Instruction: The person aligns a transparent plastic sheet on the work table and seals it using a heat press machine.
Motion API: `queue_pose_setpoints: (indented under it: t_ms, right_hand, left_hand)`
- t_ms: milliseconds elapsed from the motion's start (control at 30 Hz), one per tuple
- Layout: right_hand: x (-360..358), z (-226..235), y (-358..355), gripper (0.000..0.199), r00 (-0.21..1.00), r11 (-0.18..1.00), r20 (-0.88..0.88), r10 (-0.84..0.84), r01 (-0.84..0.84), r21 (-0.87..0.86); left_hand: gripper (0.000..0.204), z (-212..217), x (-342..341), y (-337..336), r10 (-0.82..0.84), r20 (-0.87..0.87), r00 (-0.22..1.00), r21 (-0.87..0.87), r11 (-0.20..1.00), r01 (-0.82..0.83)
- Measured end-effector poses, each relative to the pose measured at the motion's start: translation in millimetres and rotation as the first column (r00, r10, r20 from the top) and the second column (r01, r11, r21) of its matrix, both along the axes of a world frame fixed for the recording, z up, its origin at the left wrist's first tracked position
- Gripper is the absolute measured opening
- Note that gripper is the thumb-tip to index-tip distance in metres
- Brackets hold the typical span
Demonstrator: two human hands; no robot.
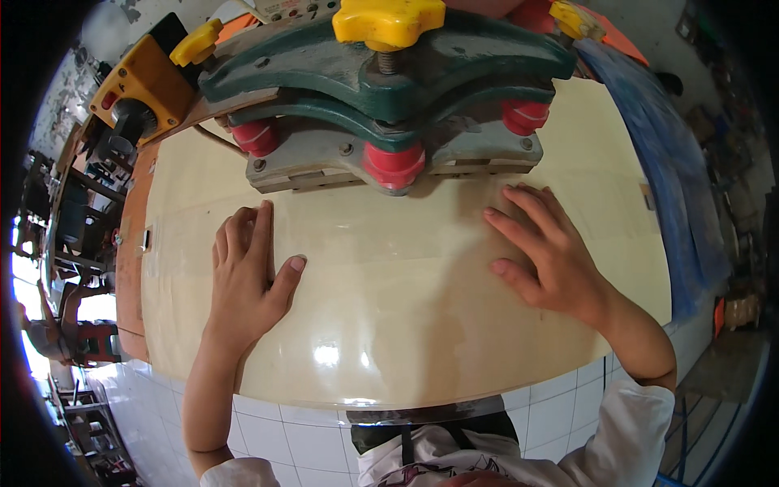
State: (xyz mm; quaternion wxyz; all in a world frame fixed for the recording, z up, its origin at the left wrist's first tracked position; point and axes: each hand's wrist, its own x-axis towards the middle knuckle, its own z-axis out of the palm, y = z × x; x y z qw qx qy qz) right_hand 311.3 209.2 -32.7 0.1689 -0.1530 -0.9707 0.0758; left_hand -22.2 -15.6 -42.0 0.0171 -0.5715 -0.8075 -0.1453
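Observation:
Flat on a glossy cream work surface [369, 300], my left hand [247, 280] lies with its fingers stretched forward and its thumb apart. My right hand [548, 252] rests on the same surface to the right, fingers spread and pointing up and left. Neither holds anything. Just beyond the fingertips stands a press head [393, 105] with dark green curved arms, red cylindrical mounts and a grey metal plate [316, 150] low over the surface. A yellow star-shaped knob [388, 23] on a threaded bolt tops its middle.
Left of the press sits a yellow control box [144, 89] with a black dial. Smaller yellow knobs [197, 42] flank the press. Blue plastic sheeting [649, 162] hangs along the right edge. White floor tiles [296, 438] show below the table's front edge.

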Motion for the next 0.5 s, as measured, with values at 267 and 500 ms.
queue_pose_setpoints:
  t_ms: [267,500]
  right_hand:
    - [-1.3,0.2,-0.6,0.055,1.0,1.0,-0.002,0.004,-0.004,-0.01]
    - [-3.1,3.6,-1.5,0.055,1.0,1.0,-0.005,0.018,-0.018,-0.007]
  left_hand:
    - [0.076,4.7,3.1,1.4,-0.001,0.041,0.999,0.006,1.0,0.0]
    - [0.077,3.2,2.4,0.6,0.009,0.031,0.999,0.008,1.0,-0.01]
